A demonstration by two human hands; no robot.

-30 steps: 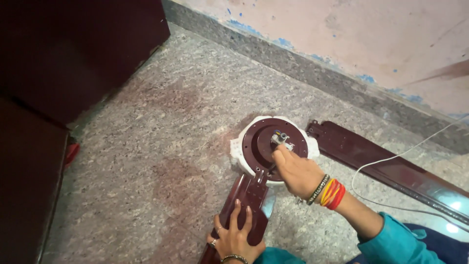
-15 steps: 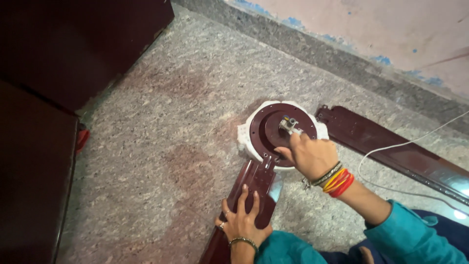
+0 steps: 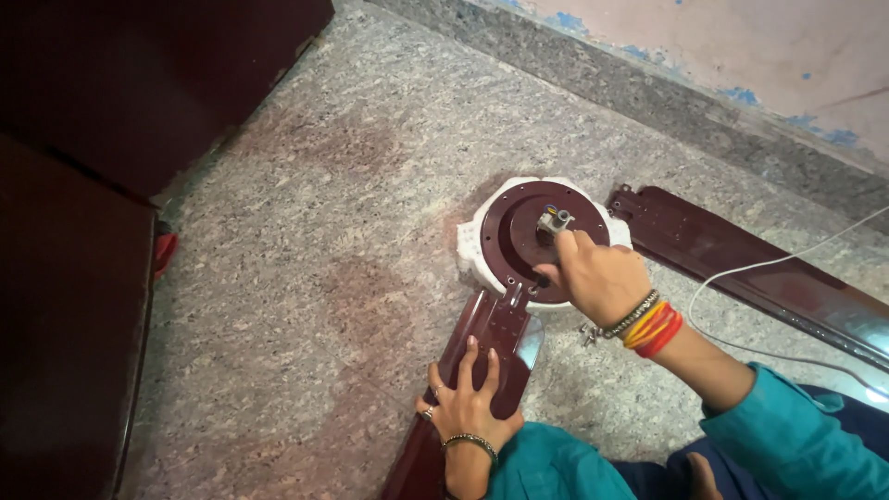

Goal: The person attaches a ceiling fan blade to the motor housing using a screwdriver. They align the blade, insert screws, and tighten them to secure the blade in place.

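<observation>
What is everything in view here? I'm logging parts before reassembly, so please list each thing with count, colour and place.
Fan motor housing: one, maroon with white rim, floor centre.
Shaft: one, grey metal, housing centre.
Attached blade: one, maroon, running from housing toward the person.
Loose blade: one, maroon, floor at right.
Cable: one, white, across the loose blade.
Cabinet: dark brown, left.
Floor: speckled grey stone.
Left hand: pressed flat on attached blade.
Right hand: on the housing; what it grips is hidden.
</observation>
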